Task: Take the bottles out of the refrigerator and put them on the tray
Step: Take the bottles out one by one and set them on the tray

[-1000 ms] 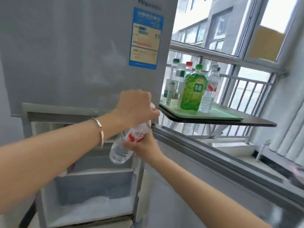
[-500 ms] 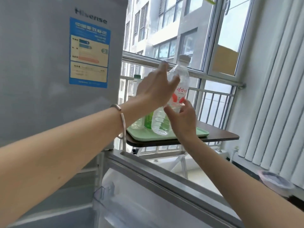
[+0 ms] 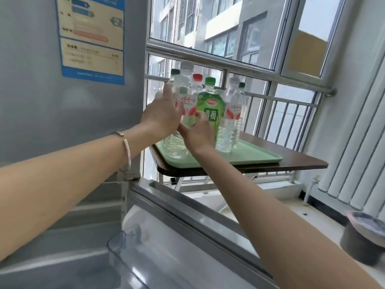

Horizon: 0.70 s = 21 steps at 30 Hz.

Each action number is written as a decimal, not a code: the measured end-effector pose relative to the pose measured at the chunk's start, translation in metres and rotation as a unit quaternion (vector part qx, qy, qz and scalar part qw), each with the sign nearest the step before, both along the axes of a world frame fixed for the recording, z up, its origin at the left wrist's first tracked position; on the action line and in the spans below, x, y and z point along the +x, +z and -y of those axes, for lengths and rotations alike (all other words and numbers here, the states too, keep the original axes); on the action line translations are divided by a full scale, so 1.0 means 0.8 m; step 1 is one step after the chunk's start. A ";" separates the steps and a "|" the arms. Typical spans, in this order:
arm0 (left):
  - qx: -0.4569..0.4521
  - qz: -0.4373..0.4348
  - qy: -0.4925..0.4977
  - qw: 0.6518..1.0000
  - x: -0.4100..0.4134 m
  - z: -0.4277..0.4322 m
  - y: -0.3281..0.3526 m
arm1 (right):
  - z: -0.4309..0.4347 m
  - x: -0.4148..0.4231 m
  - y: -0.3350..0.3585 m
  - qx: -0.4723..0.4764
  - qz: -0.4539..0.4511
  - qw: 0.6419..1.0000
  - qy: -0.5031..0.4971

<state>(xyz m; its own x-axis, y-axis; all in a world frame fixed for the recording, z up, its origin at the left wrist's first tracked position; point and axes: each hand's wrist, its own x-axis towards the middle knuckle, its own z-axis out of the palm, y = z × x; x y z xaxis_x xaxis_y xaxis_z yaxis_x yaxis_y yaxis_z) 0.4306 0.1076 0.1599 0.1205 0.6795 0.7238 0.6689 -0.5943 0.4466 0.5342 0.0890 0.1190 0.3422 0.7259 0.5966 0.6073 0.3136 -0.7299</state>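
A clear water bottle (image 3: 186, 88) with a white cap and a red-and-white label stands upright at the near left of the green tray (image 3: 253, 157). My left hand (image 3: 160, 116) holds its left side at label height. Lower down, my right hand (image 3: 198, 135) grips its front. Behind and beside it on the tray stand a green tea bottle (image 3: 210, 110), another clear red-label bottle (image 3: 231, 115), a red-capped bottle (image 3: 197, 77) and green-capped ones (image 3: 175, 71). Whether the held bottle's base touches the tray I cannot tell.
The tray lies on a small dark brown table (image 3: 302, 162) by the window railing. The grey refrigerator (image 3: 37, 90) fills the left, and its open lower door (image 3: 187, 232) juts out beneath my arms. A dark bin (image 3: 364, 238) stands at the lower right.
Both hands carried the water bottle from the refrigerator's lower compartment up and right, then lowered it among the other bottles on the tray. My view swung right with it.
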 end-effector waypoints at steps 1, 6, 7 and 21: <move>0.000 0.006 -0.012 1.000 -0.001 -0.001 0.000 | -0.002 0.000 0.001 -0.006 0.000 1.000 0.002; -0.009 0.013 -0.051 0.999 -0.015 0.014 -0.002 | 0.011 -0.013 -0.008 0.054 0.015 0.996 -0.073; -0.016 0.011 -0.056 0.998 -0.022 0.021 -0.003 | 0.021 -0.022 -0.010 0.098 0.028 0.991 -0.085; -0.151 -0.114 0.080 0.979 -0.256 0.104 -0.162 | 0.104 -0.266 -0.158 -0.079 0.105 0.974 0.184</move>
